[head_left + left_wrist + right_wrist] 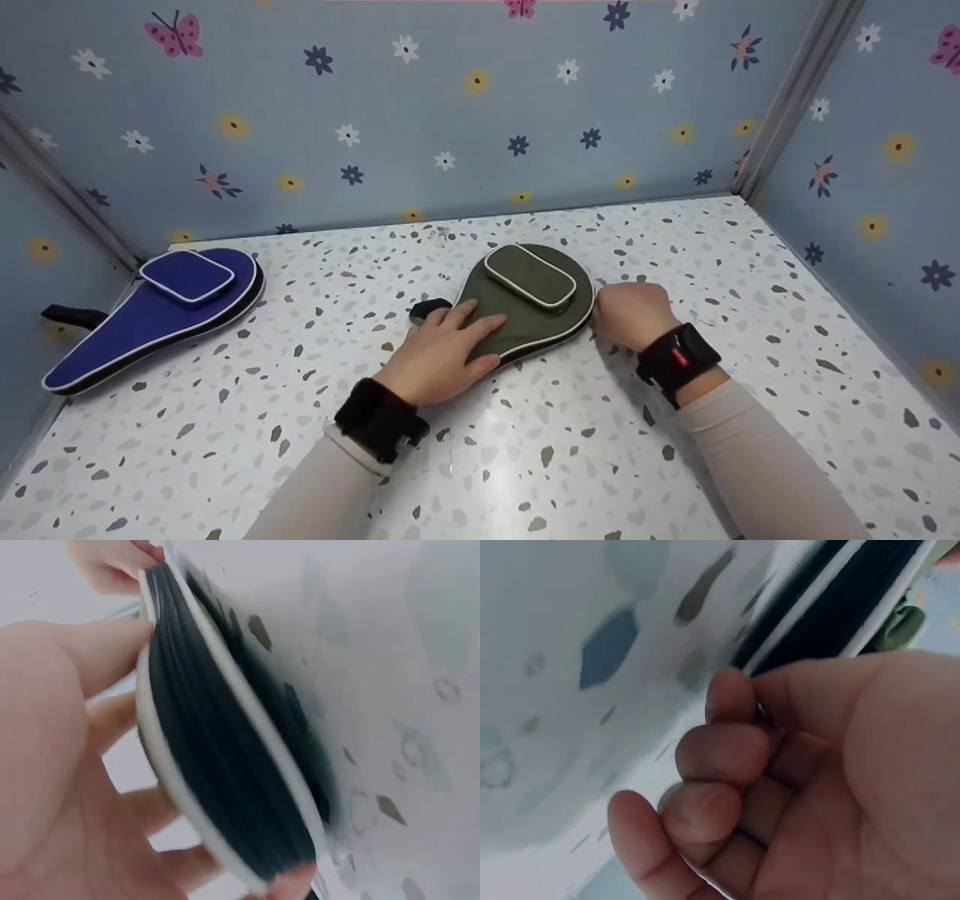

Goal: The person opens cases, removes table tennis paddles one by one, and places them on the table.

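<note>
An olive-green table tennis paddle case (534,324) with white piping and a raised pocket (531,276) lies flat on the table. My left hand (439,360) rests on its narrower part, fingers spread over the top and thumb along the near edge. At the case's rounded right end, my right hand (636,315) is curled, thumb and forefinger pinching at the rim. Its fingertips (731,694) in the right wrist view meet at the black zippered side; the small part between them is hidden. The left wrist view shows the black side band (225,750) between two white pipings.
A blue paddle case (161,315) of the same shape, with a black strap (73,315), lies at the table's left. Near the green case's left side is a black strap loop (429,308). Flower-printed panels (480,112) enclose the speckled white table (525,457).
</note>
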`<act>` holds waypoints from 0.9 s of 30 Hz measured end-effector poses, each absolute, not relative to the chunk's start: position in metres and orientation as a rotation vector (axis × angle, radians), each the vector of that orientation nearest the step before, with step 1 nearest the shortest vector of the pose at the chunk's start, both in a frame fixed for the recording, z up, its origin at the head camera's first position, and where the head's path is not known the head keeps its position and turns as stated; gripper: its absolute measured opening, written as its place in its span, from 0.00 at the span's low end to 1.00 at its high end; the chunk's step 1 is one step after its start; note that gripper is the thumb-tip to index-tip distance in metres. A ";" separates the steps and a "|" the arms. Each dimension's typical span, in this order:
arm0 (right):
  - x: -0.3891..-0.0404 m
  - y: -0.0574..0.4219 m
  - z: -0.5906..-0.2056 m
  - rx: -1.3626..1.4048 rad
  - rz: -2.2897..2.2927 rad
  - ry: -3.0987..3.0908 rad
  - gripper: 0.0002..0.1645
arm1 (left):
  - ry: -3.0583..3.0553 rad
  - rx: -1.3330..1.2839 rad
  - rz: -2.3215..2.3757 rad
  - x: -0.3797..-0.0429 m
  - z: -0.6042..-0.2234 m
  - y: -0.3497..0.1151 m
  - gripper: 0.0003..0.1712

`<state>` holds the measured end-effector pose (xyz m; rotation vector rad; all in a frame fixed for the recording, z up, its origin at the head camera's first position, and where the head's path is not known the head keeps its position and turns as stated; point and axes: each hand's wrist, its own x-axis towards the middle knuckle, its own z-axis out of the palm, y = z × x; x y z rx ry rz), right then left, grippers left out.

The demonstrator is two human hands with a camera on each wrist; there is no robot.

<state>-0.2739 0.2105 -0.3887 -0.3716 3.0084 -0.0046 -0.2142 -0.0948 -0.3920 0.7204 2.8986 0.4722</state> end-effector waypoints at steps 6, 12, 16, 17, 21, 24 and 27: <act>-0.294 0.220 -0.394 -0.286 -0.078 3.049 0.17 | 2.694 0.963 0.647 -0.214 -0.387 -0.096 0.34; -0.300 0.228 -0.394 -0.358 -0.049 3.054 0.12 | 2.619 1.095 0.689 -0.215 -0.387 -0.096 0.33; -0.298 0.230 -0.392 -0.413 -0.016 3.047 0.13 | 2.626 1.078 0.700 -0.216 -0.387 -0.097 0.33; -0.297 0.230 -0.392 -0.421 -0.005 3.044 0.13 | 2.624 1.074 0.703 -0.216 -0.387 -0.097 0.33; -0.291 0.227 -0.392 -0.436 0.035 3.025 0.17 | 2.617 1.063 0.724 -0.216 -0.387 -0.099 0.33; -0.285 0.223 -0.393 -0.447 0.046 3.004 0.19 | 2.621 1.028 0.723 -0.216 -0.388 -0.102 0.33; -0.280 0.219 -0.394 -0.481 0.040 2.993 0.20 | 2.623 1.002 0.719 -0.216 -0.390 -0.104 0.34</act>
